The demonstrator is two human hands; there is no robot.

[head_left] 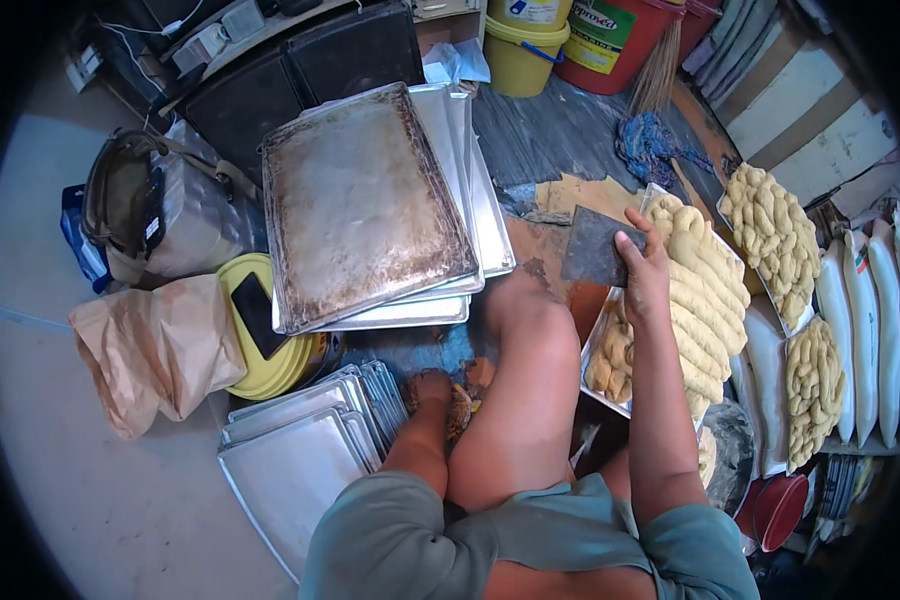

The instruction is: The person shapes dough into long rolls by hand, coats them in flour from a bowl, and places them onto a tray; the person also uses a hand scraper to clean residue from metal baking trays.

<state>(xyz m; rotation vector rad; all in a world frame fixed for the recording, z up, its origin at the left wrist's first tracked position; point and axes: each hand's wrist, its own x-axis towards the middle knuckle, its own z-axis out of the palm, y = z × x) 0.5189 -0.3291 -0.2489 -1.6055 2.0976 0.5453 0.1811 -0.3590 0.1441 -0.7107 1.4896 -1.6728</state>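
Observation:
My right hand is raised and closed on a dark, flat, square scraper, with the thumb across its face. Below and beside that hand is a tray loaded with rows of long, pale, twisted dough pieces. My left hand hangs low beside my bent leg, near a small patterned thing on the floor; its fingers are too hidden to read. Ahead on the left, a worn, browned baking tray tops a stack of shinier metal trays.
More metal trays lean low at the left. Behind them are a yellow-lidded bucket carrying a phone and a brown paper bag. Other dough batches and white sacks line the right. Buckets stand far back.

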